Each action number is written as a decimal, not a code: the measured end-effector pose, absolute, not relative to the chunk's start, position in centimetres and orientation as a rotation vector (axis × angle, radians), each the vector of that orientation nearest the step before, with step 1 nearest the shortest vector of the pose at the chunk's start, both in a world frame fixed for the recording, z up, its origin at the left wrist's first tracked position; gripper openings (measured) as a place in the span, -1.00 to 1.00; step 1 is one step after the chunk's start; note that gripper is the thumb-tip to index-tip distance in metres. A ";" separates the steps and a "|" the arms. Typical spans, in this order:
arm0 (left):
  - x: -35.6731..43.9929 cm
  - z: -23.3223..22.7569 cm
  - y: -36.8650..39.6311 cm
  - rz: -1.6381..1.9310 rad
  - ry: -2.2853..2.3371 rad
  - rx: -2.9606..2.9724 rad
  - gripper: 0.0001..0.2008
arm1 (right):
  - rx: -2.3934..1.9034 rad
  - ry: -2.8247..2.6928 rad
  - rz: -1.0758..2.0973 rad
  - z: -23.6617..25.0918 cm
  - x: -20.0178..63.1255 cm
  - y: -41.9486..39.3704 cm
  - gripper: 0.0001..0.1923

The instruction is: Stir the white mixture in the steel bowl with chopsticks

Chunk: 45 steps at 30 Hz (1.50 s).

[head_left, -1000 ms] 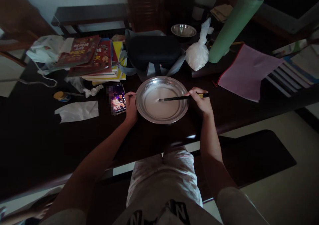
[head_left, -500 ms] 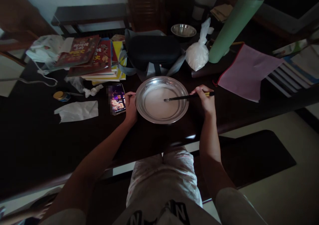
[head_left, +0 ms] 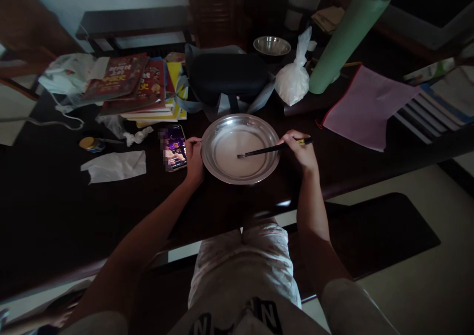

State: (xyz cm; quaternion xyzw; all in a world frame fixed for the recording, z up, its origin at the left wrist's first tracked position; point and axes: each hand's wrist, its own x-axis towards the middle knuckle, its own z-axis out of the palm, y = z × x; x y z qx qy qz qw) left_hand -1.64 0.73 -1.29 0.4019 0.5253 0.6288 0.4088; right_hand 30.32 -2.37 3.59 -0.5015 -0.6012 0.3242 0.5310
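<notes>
Two hands are at work over a metal bowl (head_left: 240, 180) that sits on the dark counter (head_left: 237, 204), near its front edge. The person's left hand (head_left: 194, 159) grasps the rim at the bowl's nine o'clock, thumb laid along the edge. The right hand (head_left: 300, 149), just outside the rim at three o'clock, is closed around black chopsticks (head_left: 262, 150), which slant inward so that their tips meet the pale liquid (head_left: 246, 140) around the middle of the bowl.

Reckoned from the bowl, a lit phone (head_left: 176, 147) lies at nine o'clock, right beside the left hand, with a white sheet of paper (head_left: 114, 167) farther out the same way. Stacked books (head_left: 148, 85) lie toward ten o'clock. A black case (head_left: 229, 73) stands at twelve, and a knotted plastic bag of white contents (head_left: 292, 85) at one. Past that bag, between one and two, a tall green bottle (head_left: 348, 43) rises at a tilt in the view, and a pink sheet with a red edge (head_left: 370, 105) spreads toward two.
</notes>
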 end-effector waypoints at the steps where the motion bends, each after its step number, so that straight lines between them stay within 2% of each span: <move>1: -1.6 -1.3 0.7 1.589 1.321 1.005 -0.79 | -1.185 -1.467 0.783 3.6 30.3 -2.3 -0.46; 6: -1.5 -1.2 0.7 1.591 1.351 0.978 -0.84 | -1.218 -1.334 0.675 3.6 30.5 -2.4 -0.46; 12: -1.5 -1.0 0.7 1.580 1.347 0.983 -0.86 | -1.172 -1.481 0.775 3.6 30.2 -2.3 -0.47; 17: -1.5 -0.8 0.5 1.579 1.357 0.988 -0.86 | -1.172 -1.319 0.679 3.4 30.5 -2.4 -0.52; 21: -1.2 -0.5 0.4 1.593 1.369 0.974 -0.89 | -1.136 -1.395 0.776 3.3 30.4 -2.3 -0.51; 28: -0.9 -0.2 0.4 1.595 1.381 0.950 -0.83 | -1.198 -1.359 0.671 3.5 30.4 -2.3 -0.47; 33: -1.1 -0.6 0.6 1.605 1.373 0.962 -0.87 | -1.149 -1.480 0.772 3.4 30.4 -2.2 -0.49; 39: -1.3 -0.7 0.6 1.591 1.358 0.971 -0.89 | -1.185 -1.371 0.661 3.3 30.7 -2.3 -0.51; 45: -1.2 -0.7 0.6 1.608 1.391 0.970 -0.85 | -1.140 -1.484 0.760 3.3 30.4 -2.2 -0.50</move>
